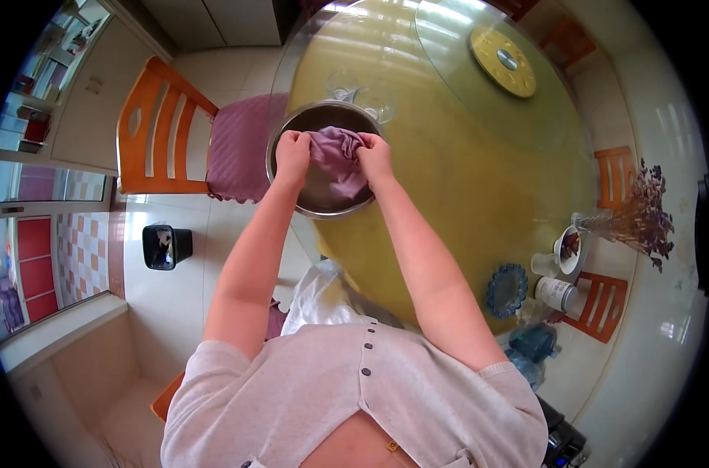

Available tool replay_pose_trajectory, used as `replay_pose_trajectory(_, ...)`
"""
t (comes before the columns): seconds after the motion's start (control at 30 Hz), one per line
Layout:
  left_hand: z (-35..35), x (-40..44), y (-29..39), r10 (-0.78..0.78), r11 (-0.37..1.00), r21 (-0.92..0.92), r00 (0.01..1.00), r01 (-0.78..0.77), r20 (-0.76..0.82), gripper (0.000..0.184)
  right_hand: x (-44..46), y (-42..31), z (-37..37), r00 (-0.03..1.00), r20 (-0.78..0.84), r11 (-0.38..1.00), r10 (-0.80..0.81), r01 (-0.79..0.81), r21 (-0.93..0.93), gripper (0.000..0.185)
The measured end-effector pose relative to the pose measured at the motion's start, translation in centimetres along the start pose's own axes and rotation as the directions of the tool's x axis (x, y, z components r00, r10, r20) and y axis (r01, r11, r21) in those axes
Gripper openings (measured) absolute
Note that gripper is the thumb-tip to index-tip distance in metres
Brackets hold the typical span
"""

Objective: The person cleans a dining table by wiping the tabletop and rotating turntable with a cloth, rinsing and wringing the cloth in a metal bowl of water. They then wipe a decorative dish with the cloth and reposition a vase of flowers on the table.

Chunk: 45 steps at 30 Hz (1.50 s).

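Purple cloth: here it is, bunched and creased, stretched between 2 hands over the metal basin, its lower folds hanging within the rim; contact with the bottom, can't tell.
Left hand: closed in a pinch on the cloth's 9 o'clock edge.
Right hand: fingers clenched round the cloth's 3 o'clock edge.
Metal basin: round, at the near-left edge of the yellow-topped table, the cloth showing inside its opening; any water, can't tell.
Clear glasses: at least 2, between 12 and 1 o'clock of the basin, just beside it; contents unclear.
Black bin: down on the floor at 8 o'clock, with pale and dark scraps inside.
White bowl: over at 4 o'clock, far side, dark reddish pieces in it.
Labelled jar: also 4 o'clock, near that bowl, contents hidden.
Blue scalloped dish: 4 o'clock again, nearer than the jar, nothing distinct visible in it.
Clear vase: between 3 and 4 o'clock, dried stems fanning out of it.
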<state>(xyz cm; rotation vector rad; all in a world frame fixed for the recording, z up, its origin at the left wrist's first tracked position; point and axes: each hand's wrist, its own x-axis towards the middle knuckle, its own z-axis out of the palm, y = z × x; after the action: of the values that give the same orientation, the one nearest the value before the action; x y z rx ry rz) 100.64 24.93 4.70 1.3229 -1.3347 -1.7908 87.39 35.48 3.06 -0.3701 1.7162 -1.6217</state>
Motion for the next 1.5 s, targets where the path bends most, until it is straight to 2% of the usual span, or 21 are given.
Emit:
replay_pose_trajectory(0.07, -0.1, 0.2, 1.0, 0.316, 0.896, 0.370, 0.937, -0.245, -0.146, 0.018, 0.8, -0.1, -0.4, 0.989, -0.008, 0.849, -0.145, 0.121, -0.515, 0.028)
replay_pose_trajectory(0.1, -0.4, 0.4, 1.5, 0.296, 0.844, 0.492, 0.951, -0.214, -0.094, 0.019, 0.4, -0.8, 0.1, 0.974, 0.030, 0.695, -0.224, 0.181, -0.695, 0.027)
replay_pose_trajectory(0.2, 0.1, 1.3, -0.4, 0.510, 0.576, 0.724, 0.859, -0.380, 0.045, 0.021, -0.1, -1.6, 1.5, 0.921, 0.078, 0.487, -0.382, 0.273, -0.830, 0.028)
replay_pose_trajectory(0.27, 1.0, -0.2, 0.3, 0.370, 0.336, 0.844, 0.882, -0.419, 0.292, 0.038, 0.4, -0.3, 1.8, 0.939, 0.216, 0.422, -0.266, 0.315, -0.850, 0.035)
replay_pose_trajectory(0.33, 1.8, 0.4, -3.3, 0.392, -0.178, 0.855, 0.762, -0.487, 0.515, 0.051, 1.2, 3.5, 2.1, 0.740, 0.522, -0.150, -0.423, 0.511, -0.846, 0.041)
replay_pose_trajectory(0.43, 2.0, 0.7, -5.7, 0.154, -0.068, 0.884, 0.870, -0.463, 0.468, 0.067, 1.5, 5.3, 2.2, 0.830, 0.493, -0.127, -0.260, 0.477, -0.870, 0.051)
replay_pose_trajectory(0.67, 2.9, 0.5, -4.8, -0.116, -0.151, 0.911, 0.923, -0.383, 0.368, 0.076, 1.1, 4.1, 2.6, 0.873, 0.483, -0.264, 0.073, 0.484, -0.834, 0.062)
replay_pose_trajectory(0.73, 2.4, 1.1, -4.3, -0.179, -0.021, 0.926, 0.913, -0.376, 0.367, 0.078, 1.1, 3.0, 2.6, 0.877, 0.455, -0.311, 0.156, 0.481, -0.820, 0.066)
replay_pose_trajectory(0.8, 2.1, 1.2, -3.7, -0.178, -0.005, 0.920, 0.906, -0.392, 0.385, 0.078, 0.9, 2.1, 1.8, 0.876, 0.465, 0.067, 0.126, 0.460, -0.885, 0.060)
replay_pose_trajectory(0.9, 1.9, 0.4, -2.7, -0.096, 0.074, 0.925, 0.921, -0.372, 0.378, 0.069, -0.4, 0.0, 3.0, 0.981, 0.153, 0.045, 0.117, 0.149, -0.988, 0.045)
replay_pose_trajectory(1.07, 1.1, 0.4, -2.6, -0.067, 0.273, 0.892, 0.918, -0.360, 0.391, 0.055, 0.3, 2.1, 2.9, 0.937, 0.309, 0.224, 0.165, 0.269, -0.937, 0.032)
replay_pose_trajectory(1.13, 0.6, 0.4, -2.9, -0.054, 0.226, 0.905, 0.923, -0.361, 0.382, 0.046, 0.4, 2.2, 2.6, 0.986, 0.116, 0.172, 0.116, 0.095, -0.981, 0.032)
replay_pose_trajectory(1.17, 0.0, 1.4, -4.6, -0.052, 0.219, 0.902, 0.919, -0.371, 0.390, 0.046, 0.3, 3.1, 2.8, 0.999, 0.040, 0.293, 0.031, 0.029, -0.956, 0.030)
replay_pose_trajectory(1.2, -0.7, 3.1, -7.6, -0.071, 0.476, 0.836, 0.935, -0.274, 0.347, 0.042, 0.6, 3.7, 3.1, 0.999, 0.031, 0.298, 0.025, 0.022, -0.954, 0.030)
replay_pose_trajectory(1.23, -1.0, 4.1, -9.1, -0.105, 0.694, 0.703, 0.945, -0.153, 0.309, 0.040, 0.8, 4.1, 3.4, 0.980, 0.029, 0.575, 0.195, -0.091, -0.813, 0.028)
replay_pose_trajectory(1.27, -0.8, 3.8, -8.4, -0.102, 0.692, 0.704, 0.943, -0.163, 0.318, 0.040, 0.1, 3.7, 3.5, 0.991, 0.113, 0.639, 0.075, 0.039, -0.768, 0.024)
replay_pose_trajectory(1.3, -0.5, 3.2, -6.8, -0.306, 0.860, 0.486, 0.920, 0.156, 0.246, 0.042, -0.6, 3.2, 3.6, 0.979, 0.196, 0.681, -0.049, 0.176, -0.711, 0.021)
replay_pose_trajectory(1.33, -0.1, 2.5, -5.0, -0.506, 0.861, 0.200, 0.829, 0.468, 0.239, 0.044, -1.2, 2.7, 3.7, 0.947, 0.274, 0.698, -0.169, 0.311, -0.645, 0.018)
replay_pose_trajectory(1.37, 0.1, 2.0, -3.6, -0.665, 0.692, -0.102, 0.685, 0.715, 0.297, 0.047, -2.6, 0.0, 3.9, 0.965, 0.259, 0.853, -0.040, 0.168, -0.493, 0.019)
replay_pose_trajectory(1.4, 0.3, 1.8, -2.6, -0.696, 0.664, -0.148, 0.678, 0.733, 0.237, 0.046, -3.8, -2.5, 4.1, 0.959, 0.270, 0.948, 0.090, 0.001, -0.319, 0.021)
replay_pose_trajectory(1.5, -0.4, 2.0, -2.8, -0.668, 0.592, -0.242, 0.636, 0.769, 0.386, 0.038, -5.1, -2.8, 4.8, 0.960, 0.278, 0.987, -0.019, 0.062, -0.149, 0.023)
